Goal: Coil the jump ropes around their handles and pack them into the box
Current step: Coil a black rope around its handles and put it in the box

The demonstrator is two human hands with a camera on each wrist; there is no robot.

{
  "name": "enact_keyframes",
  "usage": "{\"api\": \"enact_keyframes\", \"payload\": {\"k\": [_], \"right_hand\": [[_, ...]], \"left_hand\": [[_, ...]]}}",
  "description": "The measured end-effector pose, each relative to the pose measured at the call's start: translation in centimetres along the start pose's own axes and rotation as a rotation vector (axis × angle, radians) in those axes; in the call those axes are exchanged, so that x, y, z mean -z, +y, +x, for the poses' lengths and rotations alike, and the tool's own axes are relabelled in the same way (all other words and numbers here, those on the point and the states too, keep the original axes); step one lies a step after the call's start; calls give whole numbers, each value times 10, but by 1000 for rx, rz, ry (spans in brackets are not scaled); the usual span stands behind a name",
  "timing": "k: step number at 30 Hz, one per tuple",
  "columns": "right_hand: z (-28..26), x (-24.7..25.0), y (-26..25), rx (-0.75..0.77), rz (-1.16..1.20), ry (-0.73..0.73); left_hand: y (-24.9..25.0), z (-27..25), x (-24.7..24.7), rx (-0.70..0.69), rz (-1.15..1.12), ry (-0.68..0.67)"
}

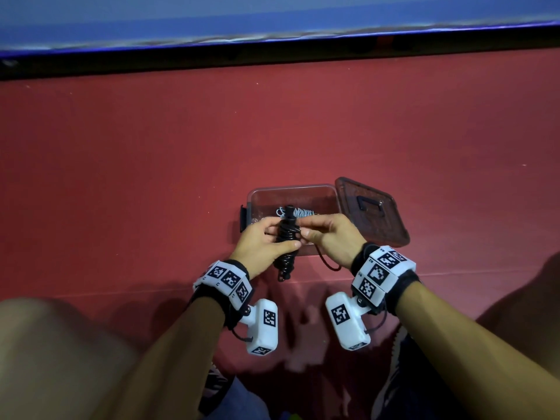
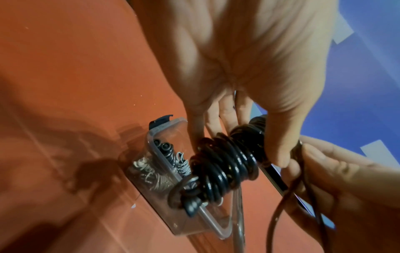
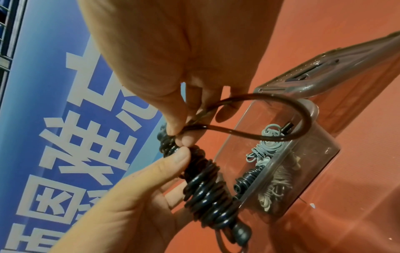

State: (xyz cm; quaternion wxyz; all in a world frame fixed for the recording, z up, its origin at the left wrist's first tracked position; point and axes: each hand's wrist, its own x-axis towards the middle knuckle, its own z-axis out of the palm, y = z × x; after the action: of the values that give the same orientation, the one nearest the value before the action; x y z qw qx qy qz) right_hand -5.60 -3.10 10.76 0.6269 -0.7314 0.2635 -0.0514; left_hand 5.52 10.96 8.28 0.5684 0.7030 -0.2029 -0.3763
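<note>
A black jump rope (image 1: 286,241) (image 2: 223,167) (image 3: 207,191) is wound in coils round its handles and held above the near edge of the clear plastic box (image 1: 330,195) (image 2: 151,202) (image 3: 303,154). My left hand (image 1: 266,241) (image 2: 249,68) grips the coiled bundle, thumb across the coils. My right hand (image 1: 330,234) (image 3: 173,68) pinches the rope's loose end, which hangs in a loop (image 1: 328,266) (image 3: 301,119). A grey coiled rope (image 1: 300,212) (image 3: 264,145) lies in the box with another black handle beside it.
The box lid (image 1: 372,212) (image 3: 337,71) lies open, leaning to the right of the box. All of it sits on a red floor (image 1: 151,162). A blue banner (image 1: 272,16) with a dark base strip runs along the far side. My knees frame the lower corners.
</note>
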Motion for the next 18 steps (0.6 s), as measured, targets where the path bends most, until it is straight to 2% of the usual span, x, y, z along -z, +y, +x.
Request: {"api": "enact_keyframes", "payload": {"k": [2, 9, 13, 18], "right_hand": [[2, 1, 1, 10, 5, -3], [6, -2, 10, 9, -112, 81], [7, 2, 13, 25, -64, 73], [7, 4, 10, 52, -13, 49]], "left_hand": [[-1, 2, 2, 28, -14, 7], [5, -1, 4, 148, -137, -103], [8, -5, 2, 123, -117, -178], [6, -3, 1, 52, -65, -110]]}}
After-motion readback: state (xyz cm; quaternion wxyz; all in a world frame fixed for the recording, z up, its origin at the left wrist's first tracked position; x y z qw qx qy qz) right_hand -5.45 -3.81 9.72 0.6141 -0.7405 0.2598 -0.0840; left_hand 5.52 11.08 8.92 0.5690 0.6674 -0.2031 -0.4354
